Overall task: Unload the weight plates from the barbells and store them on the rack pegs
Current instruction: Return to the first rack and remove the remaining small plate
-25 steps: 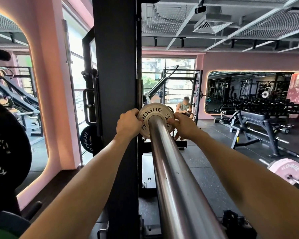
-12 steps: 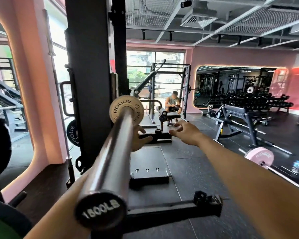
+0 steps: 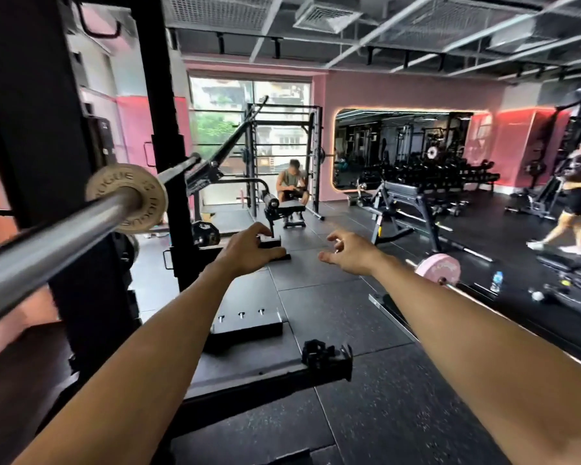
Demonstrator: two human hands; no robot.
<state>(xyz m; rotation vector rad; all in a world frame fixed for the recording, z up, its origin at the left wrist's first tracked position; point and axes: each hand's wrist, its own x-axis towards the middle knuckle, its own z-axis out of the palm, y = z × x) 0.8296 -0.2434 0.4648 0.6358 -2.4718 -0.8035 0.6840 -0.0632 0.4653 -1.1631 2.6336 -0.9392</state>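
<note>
Both hands are empty and loosely open in mid-air over the floor, the left hand (image 3: pixel 249 251) right of the barbell sleeve (image 3: pixel 57 236) and well apart from the small tan plate (image 3: pixel 138 199) still on it, the right hand (image 3: pixel 349 251) further right with fingers spread. Judging by this, the step in hand is a gap between grips: that plate sits untouched beside the black rack upright (image 3: pixel 34 129). Further right, a pink plate (image 3: pixel 438 268) rests on a floor barbell, so the next move calls for choosing a plate and gripping its rim with both hands.
</note>
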